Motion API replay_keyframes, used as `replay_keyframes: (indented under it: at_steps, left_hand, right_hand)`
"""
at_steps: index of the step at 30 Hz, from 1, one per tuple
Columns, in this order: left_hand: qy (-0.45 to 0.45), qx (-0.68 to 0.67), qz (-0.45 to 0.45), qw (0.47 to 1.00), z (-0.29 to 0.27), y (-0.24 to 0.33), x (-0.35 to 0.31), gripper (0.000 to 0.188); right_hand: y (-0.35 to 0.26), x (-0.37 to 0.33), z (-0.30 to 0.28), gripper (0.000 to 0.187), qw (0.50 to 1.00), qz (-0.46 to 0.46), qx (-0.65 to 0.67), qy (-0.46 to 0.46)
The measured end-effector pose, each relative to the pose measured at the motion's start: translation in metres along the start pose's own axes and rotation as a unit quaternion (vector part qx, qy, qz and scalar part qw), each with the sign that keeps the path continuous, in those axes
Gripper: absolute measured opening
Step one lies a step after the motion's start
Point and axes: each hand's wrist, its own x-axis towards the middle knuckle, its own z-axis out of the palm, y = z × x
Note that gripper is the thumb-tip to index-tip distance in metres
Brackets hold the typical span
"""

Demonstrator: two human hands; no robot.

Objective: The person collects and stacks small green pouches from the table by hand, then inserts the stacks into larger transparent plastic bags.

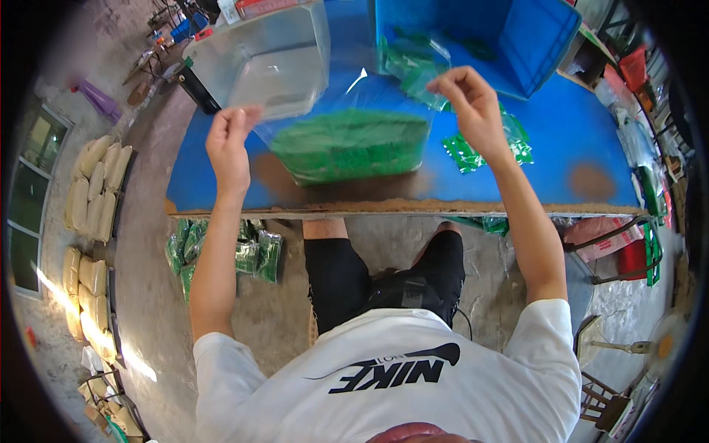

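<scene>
Left hand [229, 148]: raised above the blue worktop [576, 148] near its left edge, forearm rising from the lower edge of the view, fingers pressed together on the upper left corner of a clear plastic bag [347, 125]. Right hand [473, 107]: raised toward the worktop's middle, wrist bent, fingertips pinching the bag's upper right corner. Bag: stretched between both grips, hanging below them, its bottom resting near the front edge and filled with green packets [347, 144]. Behind: clear plastic tub [258, 59] at the rear left, blue crate [532, 44] at the rear right. Loose green packets [487, 148] lie beside the right wrist; more [251, 251] lie on the floor under the front left corner.
</scene>
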Motion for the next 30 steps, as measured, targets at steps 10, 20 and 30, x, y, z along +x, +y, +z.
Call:
replay_keyframes:
  at_steps: [10,20,30]
  left_hand:
    - [0.016,-0.011,0.012,1.0,0.0,-0.023,-0.013,0.018]
    - [0.002,-0.003,0.024,1.0,0.008,-0.021,-0.006,0.018]
    - [0.008,-0.039,0.007,0.999,0.011,-0.024,-0.011,0.018]
  right_hand:
    - [0.013,-0.013,0.002,0.016,0.999,0.036,-0.039,0.0]
    - [-0.003,0.042,0.009,0.019,0.996,0.04,0.061,-0.055]
    - [-0.017,0.025,-0.002,0.024,0.999,-0.003,0.029,0.037]
